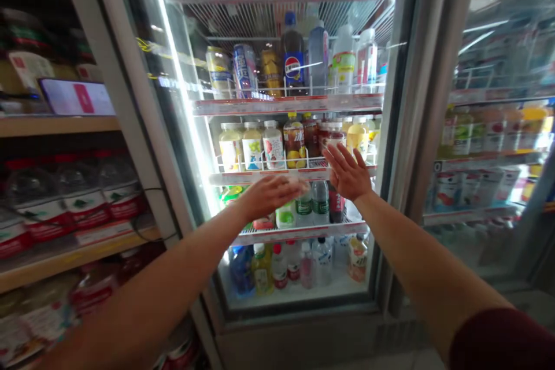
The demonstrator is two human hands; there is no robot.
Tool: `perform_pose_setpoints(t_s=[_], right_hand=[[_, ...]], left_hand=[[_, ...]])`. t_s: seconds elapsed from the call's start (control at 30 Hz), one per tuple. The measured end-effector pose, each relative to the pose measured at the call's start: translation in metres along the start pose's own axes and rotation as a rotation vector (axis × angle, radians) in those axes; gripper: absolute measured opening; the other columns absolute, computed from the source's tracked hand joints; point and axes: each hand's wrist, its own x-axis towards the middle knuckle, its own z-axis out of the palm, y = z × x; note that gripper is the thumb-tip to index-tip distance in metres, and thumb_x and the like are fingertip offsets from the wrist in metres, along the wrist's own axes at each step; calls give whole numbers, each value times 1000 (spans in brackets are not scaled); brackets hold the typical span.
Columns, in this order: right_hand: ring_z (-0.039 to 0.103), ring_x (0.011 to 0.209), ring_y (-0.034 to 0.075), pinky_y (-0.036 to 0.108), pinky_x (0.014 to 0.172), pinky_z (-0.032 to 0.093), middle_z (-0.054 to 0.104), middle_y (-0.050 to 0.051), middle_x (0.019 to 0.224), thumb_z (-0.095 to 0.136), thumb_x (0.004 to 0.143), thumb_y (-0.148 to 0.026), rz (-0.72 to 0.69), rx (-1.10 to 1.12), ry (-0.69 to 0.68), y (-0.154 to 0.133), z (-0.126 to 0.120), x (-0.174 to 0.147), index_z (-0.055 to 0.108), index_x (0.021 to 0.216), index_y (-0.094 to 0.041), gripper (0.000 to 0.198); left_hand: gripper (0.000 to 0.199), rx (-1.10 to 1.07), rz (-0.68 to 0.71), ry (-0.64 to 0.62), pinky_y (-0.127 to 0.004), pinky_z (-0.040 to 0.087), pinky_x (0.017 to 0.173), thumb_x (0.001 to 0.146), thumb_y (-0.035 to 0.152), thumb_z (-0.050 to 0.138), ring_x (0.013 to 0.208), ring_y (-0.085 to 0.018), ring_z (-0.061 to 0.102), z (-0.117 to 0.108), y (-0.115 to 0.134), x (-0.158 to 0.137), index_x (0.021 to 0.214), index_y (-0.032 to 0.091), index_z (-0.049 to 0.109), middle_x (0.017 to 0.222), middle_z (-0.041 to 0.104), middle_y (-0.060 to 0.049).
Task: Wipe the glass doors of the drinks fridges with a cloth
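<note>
Both my hands are raised before a lit drinks fridge with a glass door (182, 87) that carries reflections. My left hand (273, 193) is stretched flat, fingers pointing right and slightly blurred. A pale patch shows at its fingertips; I cannot tell what it is. My right hand (348, 174) is open with its fingers apart, palm towards the glass, holding nothing. Whether either hand touches the glass I cannot tell. Around the hands, behind the glass, are a dark tea bottle with lemons on its label (295, 141), a white-capped bottle (273, 144) and green-labelled water bottles (321, 202).
Higher up stand a cola bottle (292, 55) and several cans (245, 69). More bottles fill the bottom shelf, including a blue one (243, 272). At left, a wooden shelf (87, 248) bears red-labelled water bottles (78, 193) and a small screen (78, 96). Another glass-fronted fridge (494, 185) is at right.
</note>
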Motion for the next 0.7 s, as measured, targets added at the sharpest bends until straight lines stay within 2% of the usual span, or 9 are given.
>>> perform_pose_setpoints(t_s=[0.1, 0.17, 0.23, 0.3, 0.37, 0.47, 0.57, 0.63, 0.7], right_hand=[[50, 158, 24, 47, 140, 22, 54, 3, 168, 49, 109, -25, -13, -16, 16, 0, -1, 1, 34, 173, -31, 66], [50, 158, 23, 46, 140, 21, 54, 3, 168, 49, 109, -25, -29, -38, 32, 0, -1, 1, 33, 173, -30, 67], [51, 157, 24, 46, 140, 21, 54, 2, 168, 49, 108, -25, -30, -45, 29, 0, -2, 1, 32, 174, -30, 68], [51, 157, 24, 46, 139, 22, 53, 2, 168, 49, 108, -24, -22, -27, 20, 0, -1, 1, 28, 175, -31, 70], [51, 157, 24, 46, 139, 22, 53, 2, 168, 49, 109, -24, -24, -6, 34, 0, -1, 2, 23, 175, -32, 72], [50, 158, 23, 46, 139, 22, 53, 2, 169, 48, 109, -24, -32, -5, 50, 0, -1, 1, 21, 176, -32, 73], [49, 159, 24, 48, 139, 23, 51, 1, 170, 48, 109, -25, -2, 4, -4, 0, -1, 1, 25, 175, -34, 70], [48, 159, 25, 49, 139, 23, 51, 1, 170, 49, 109, -26, 13, 16, -25, 0, 0, 0, 27, 174, -34, 69], [48, 160, 25, 49, 139, 23, 51, 1, 170, 49, 109, -26, 11, 12, -18, 0, 0, -1, 27, 175, -34, 69]], left_hand=[[55, 34, -267, 49, -45, 58, 98, 105, 3, 49, 123, -27, 65, -1, -26, 3, 155, 23, 55, 151, 66, -10], [57, 19, -337, 64, -50, 57, 102, 104, 2, 46, 128, -30, 64, 2, -22, 4, 158, 20, 51, 155, 63, -15], [56, -33, -237, 28, -42, 58, 102, 105, 2, 46, 129, -25, 66, 5, -1, 2, 155, 26, 55, 154, 64, -9], [52, -100, -69, -37, -27, 59, 96, 106, 6, 49, 126, -15, 68, 6, 19, -5, 145, 37, 63, 147, 69, 4], [48, -135, 7, -85, -22, 59, 94, 106, 10, 53, 122, -12, 70, 4, 23, -14, 140, 42, 65, 144, 71, 9], [58, -88, -146, -70, -36, 58, 108, 106, 10, 51, 130, -21, 69, -3, 1, -32, 157, 36, 52, 150, 68, -2], [70, -3, -355, -19, -52, 49, 120, 105, 6, 43, 149, -30, 56, -7, -9, -54, 172, 23, 31, 161, 56, -18], [73, 8, -337, -33, -46, 45, 124, 104, 5, 41, 150, -26, 54, -10, 3, -69, 173, 25, 30, 161, 56, -15], [74, -22, -216, -76, -29, 45, 122, 105, 6, 44, 143, -14, 60, -13, 16, -82, 170, 39, 36, 155, 64, 0]])
